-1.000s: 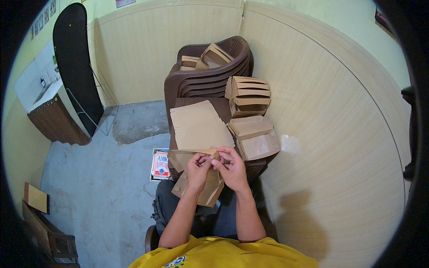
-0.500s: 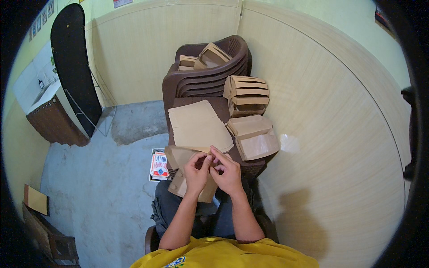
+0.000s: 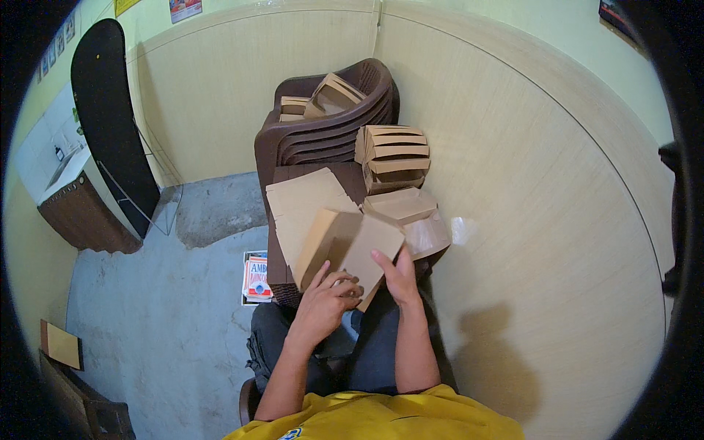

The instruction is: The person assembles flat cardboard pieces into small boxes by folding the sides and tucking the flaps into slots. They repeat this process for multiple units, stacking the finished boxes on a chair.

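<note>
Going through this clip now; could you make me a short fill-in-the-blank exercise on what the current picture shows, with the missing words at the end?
1. As pictured, the right hand grips the held box on its ____ side.
2. The person wears a ____ shirt.
3. The stacked chairs are ____ in colour.
4. The flat cardboard lies to the ____ of the open box with the clear window.

Missing words: right; yellow; brown; left.

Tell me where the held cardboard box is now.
In the head view, the box is just below centre, partly hiding the flat cardboard, with the left hand at its lower edge and the right hand on its right side.
</note>
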A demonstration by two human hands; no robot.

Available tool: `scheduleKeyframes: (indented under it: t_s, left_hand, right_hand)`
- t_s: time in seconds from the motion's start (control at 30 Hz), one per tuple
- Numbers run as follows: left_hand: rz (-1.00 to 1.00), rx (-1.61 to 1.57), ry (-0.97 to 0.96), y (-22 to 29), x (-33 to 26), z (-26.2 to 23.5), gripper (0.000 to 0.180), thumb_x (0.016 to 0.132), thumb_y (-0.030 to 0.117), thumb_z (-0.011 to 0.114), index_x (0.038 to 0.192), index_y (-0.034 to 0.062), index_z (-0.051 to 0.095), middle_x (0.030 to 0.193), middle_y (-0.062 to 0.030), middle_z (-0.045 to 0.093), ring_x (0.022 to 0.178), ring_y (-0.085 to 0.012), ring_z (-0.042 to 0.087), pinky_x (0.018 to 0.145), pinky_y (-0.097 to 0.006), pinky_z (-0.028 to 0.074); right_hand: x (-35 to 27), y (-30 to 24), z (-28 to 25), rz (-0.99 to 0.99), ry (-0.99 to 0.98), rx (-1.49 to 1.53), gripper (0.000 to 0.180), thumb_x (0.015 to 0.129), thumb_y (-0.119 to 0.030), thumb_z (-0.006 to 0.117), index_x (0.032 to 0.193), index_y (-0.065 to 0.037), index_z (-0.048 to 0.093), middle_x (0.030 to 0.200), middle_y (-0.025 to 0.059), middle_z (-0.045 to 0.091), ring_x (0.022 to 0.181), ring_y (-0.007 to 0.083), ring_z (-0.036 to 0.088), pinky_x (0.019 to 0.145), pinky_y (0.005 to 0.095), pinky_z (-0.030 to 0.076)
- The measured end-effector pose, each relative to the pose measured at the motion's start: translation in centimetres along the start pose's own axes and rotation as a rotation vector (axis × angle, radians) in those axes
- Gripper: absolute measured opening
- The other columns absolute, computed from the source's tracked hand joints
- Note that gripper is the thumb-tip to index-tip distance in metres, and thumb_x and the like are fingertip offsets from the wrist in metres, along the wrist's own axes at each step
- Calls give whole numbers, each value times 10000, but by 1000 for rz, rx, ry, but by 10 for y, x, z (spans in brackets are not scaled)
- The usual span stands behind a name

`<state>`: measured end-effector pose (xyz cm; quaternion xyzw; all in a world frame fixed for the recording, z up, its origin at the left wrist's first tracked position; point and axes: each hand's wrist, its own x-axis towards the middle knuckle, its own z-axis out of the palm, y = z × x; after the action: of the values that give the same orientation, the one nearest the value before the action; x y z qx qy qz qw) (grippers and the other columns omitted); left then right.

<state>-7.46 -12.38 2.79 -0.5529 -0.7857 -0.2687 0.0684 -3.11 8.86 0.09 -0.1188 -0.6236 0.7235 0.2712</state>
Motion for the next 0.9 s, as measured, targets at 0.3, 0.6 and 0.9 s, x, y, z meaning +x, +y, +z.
scheduleKeyframes:
  t_s: [0.3,0.6,0.9]
  left_hand:
    - [-306,-580,44,-28,-5,3,258,967,148,751,1217,100,792,1214,-53,758,1176,-257,711,1110,-473,531]
    - [-733,-1373,583,-28,44,13,215,1038,210,761,1140,23,729,1036,-64,788,942,-125,740,729,-242,541]
    - [-664,-1191,539,-10,34,32,252,1004,113,787,1235,17,752,1087,-50,756,977,-137,707,895,-309,591]
  right_hand:
    - [3,8,11,-223,172,-218,393,988,108,616,1359,-21,590,1242,180,772,992,126,709,822,261,556]
    - [-30,4,48,-745,107,-599,151,892,69,754,1021,-8,739,1145,154,806,883,217,781,686,287,597]
    - [-34,9,55,-738,174,-566,173,856,20,784,1027,11,760,1136,169,772,996,317,769,870,378,631]
